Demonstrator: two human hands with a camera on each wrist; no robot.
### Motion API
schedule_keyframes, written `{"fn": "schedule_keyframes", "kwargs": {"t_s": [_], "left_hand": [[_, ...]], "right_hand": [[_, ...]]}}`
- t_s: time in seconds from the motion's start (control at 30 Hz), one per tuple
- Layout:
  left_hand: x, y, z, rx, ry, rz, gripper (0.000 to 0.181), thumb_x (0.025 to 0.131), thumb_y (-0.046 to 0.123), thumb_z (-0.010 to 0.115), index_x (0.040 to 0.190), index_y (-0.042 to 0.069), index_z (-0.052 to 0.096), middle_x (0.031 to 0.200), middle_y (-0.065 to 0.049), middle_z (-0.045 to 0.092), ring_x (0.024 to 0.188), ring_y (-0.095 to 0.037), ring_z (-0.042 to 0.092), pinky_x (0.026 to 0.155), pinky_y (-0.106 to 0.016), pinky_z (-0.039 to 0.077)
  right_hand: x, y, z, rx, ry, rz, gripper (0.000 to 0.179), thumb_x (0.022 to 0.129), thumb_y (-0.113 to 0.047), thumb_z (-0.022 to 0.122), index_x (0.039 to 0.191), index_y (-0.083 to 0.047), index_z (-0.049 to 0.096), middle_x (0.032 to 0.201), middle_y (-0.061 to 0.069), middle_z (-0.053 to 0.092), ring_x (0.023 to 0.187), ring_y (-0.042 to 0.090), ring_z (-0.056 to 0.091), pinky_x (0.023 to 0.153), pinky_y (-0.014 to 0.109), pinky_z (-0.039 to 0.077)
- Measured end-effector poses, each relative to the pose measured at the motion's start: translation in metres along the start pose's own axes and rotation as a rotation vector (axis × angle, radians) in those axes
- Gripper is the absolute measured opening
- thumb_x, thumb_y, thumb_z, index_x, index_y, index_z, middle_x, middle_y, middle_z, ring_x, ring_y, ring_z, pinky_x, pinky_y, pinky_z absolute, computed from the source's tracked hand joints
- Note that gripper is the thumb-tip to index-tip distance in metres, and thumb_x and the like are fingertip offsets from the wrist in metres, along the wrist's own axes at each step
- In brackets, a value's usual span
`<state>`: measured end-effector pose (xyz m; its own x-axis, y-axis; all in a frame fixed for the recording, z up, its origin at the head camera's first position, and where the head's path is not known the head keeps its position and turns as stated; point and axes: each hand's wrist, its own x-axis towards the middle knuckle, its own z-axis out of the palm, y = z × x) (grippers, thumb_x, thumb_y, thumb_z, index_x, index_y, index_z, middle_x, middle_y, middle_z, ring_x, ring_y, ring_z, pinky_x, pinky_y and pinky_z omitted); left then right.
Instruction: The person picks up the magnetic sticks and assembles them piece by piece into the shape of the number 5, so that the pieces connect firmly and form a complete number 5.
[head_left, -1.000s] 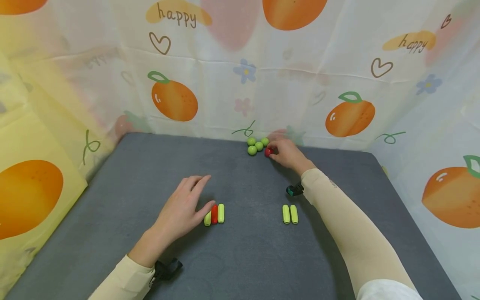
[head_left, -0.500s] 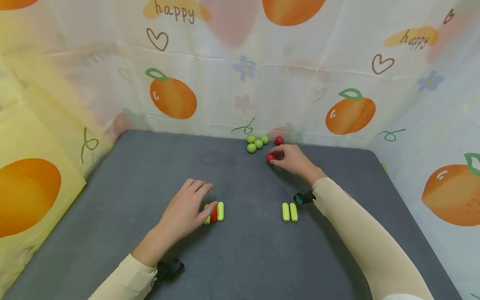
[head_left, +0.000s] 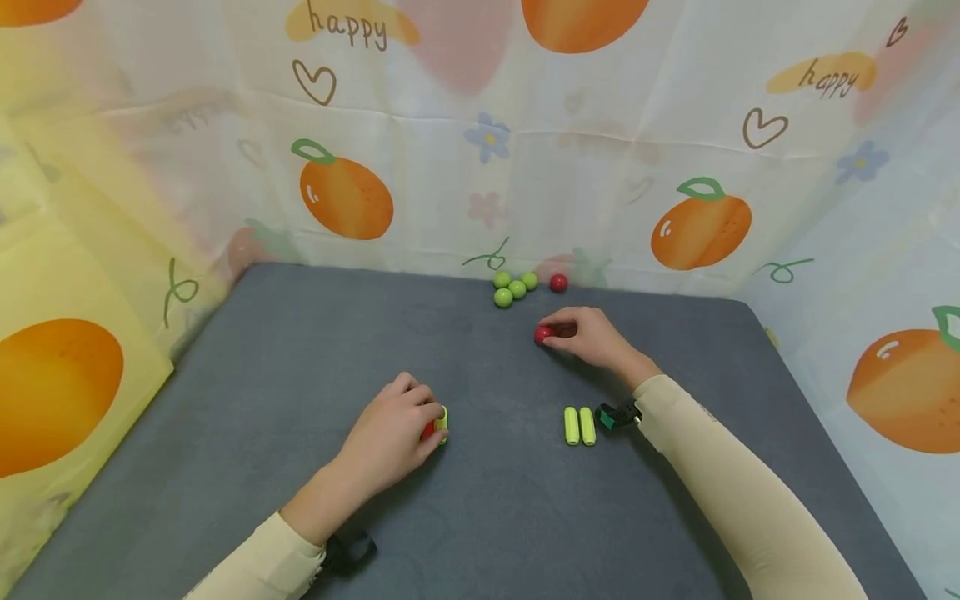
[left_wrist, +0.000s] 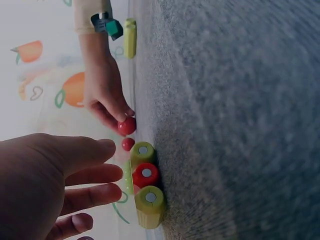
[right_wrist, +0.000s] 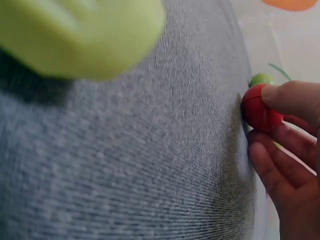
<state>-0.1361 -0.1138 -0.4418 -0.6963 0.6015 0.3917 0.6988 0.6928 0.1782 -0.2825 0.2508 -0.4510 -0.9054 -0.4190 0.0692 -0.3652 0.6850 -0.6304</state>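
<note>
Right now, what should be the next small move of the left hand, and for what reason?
Probably the left hand should pinch the red stick, which lies between two yellow-green sticks. The left wrist view shows that hand open near this row, while the right hand pinches a red ball.

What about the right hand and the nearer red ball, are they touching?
Touching: the right wrist view shows the right hand pinching the nearer red ball, its thumb lying against the surface.

Right grip (head_left: pixel 597 338), red ball (head_left: pixel 541 334) now farther from green balls (head_left: pixel 517 289)
</note>
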Motion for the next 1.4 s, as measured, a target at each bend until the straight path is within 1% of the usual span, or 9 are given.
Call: {"fn": "schedule_keyframes", "kwargs": {"t_s": [0.13,0.2,0.37,0.57,0.67,0.83,0.97,1.13,1.4], "left_hand": [[0.002,0.003,0.001,0.029,-0.04,0.013,0.017,0.084,0.015,0.096,0.091,0.015,0.08,0.093,0.001,0.069,0.091,-0.024,0.053,0.076,-0.038,0.051],[0.002,0.003,0.002,0.038,-0.052,0.019,0.018,0.084,0.017,0.096,0.092,0.015,0.08,0.093,0.001,0.069,0.091,-0.024,0.053,0.077,-0.039,0.051],[0.002,0.002,0.005,0.041,-0.067,0.026,0.02,0.083,0.018,0.097,0.093,0.015,0.08,0.09,0.001,0.068,0.088,-0.023,0.051,0.077,-0.039,0.05],[0.004,0.003,0.007,0.049,-0.055,0.037,0.021,0.083,0.018,0.097,0.092,0.015,0.077,0.088,0.0,0.067,0.087,-0.023,0.05,0.075,-0.037,0.049],[0.005,0.004,0.01,0.052,-0.035,0.034,0.023,0.083,0.017,0.097,0.092,0.013,0.076,0.086,0.0,0.068,0.085,-0.023,0.05,0.075,-0.038,0.049],[0.01,0.005,0.014,0.067,-0.022,0.023,0.026,0.083,0.018,0.097,0.091,0.012,0.072,0.082,0.0,0.069,0.079,-0.022,0.048,0.071,-0.037,0.048],[0.014,0.006,0.017,0.081,-0.05,0.0,0.029,0.082,0.019,0.098,0.089,0.012,0.071,0.079,0.001,0.068,0.075,-0.02,0.046,0.069,-0.035,0.046],[0.016,0.008,0.018,0.063,-0.089,-0.022,0.03,0.08,0.019,0.099,0.088,0.012,0.071,0.077,0.003,0.067,0.072,-0.018,0.044,0.066,-0.032,0.044],[0.022,0.008,0.018,0.068,-0.114,-0.03,0.021,0.082,0.013,0.096,0.087,0.013,0.075,0.078,0.003,0.068,0.072,-0.018,0.043,0.067,-0.032,0.045]], "right_hand": [[-0.002,0.006,0.002,0.059,0.014,0.046,0.034,0.099,-0.019,0.083,0.131,-0.009,0.08,0.121,0.008,0.078,0.107,0.025,0.073,0.096,0.048,0.059],[-0.003,0.009,0.002,0.074,0.022,0.05,0.034,0.099,-0.021,0.084,0.131,-0.009,0.08,0.12,0.007,0.078,0.107,0.024,0.073,0.096,0.048,0.059],[-0.002,0.015,0.006,0.095,0.043,0.019,0.034,0.099,-0.02,0.083,0.131,-0.01,0.08,0.121,0.006,0.078,0.107,0.022,0.073,0.096,0.046,0.058],[-0.001,0.019,0.009,0.126,0.076,-0.01,0.032,0.099,-0.016,0.083,0.13,-0.01,0.08,0.117,0.006,0.078,0.1,0.021,0.072,0.09,0.044,0.059],[0.0,0.02,0.012,0.122,0.085,-0.036,0.032,0.099,-0.016,0.082,0.131,-0.009,0.079,0.116,0.007,0.078,0.097,0.021,0.071,0.086,0.041,0.058],[-0.001,0.021,0.015,0.145,0.098,-0.021,0.031,0.1,-0.014,0.082,0.131,-0.011,0.08,0.117,0.005,0.077,0.093,0.02,0.07,0.083,0.038,0.056],[-0.002,0.023,0.018,0.159,0.102,-0.013,0.032,0.099,-0.014,0.082,0.131,-0.012,0.08,0.12,0.005,0.077,0.094,0.02,0.069,0.084,0.039,0.056],[-0.005,0.026,0.021,0.177,0.112,-0.019,0.034,0.1,-0.015,0.083,0.133,-0.011,0.079,0.125,0.007,0.076,0.096,0.02,0.069,0.085,0.036,0.056],[-0.005,0.028,0.022,0.182,0.138,-0.047,0.032,0.1,-0.015,0.082,0.131,-0.011,0.08,0.122,0.005,0.076,0.094,0.019,0.069,0.082,0.033,0.055]]}}
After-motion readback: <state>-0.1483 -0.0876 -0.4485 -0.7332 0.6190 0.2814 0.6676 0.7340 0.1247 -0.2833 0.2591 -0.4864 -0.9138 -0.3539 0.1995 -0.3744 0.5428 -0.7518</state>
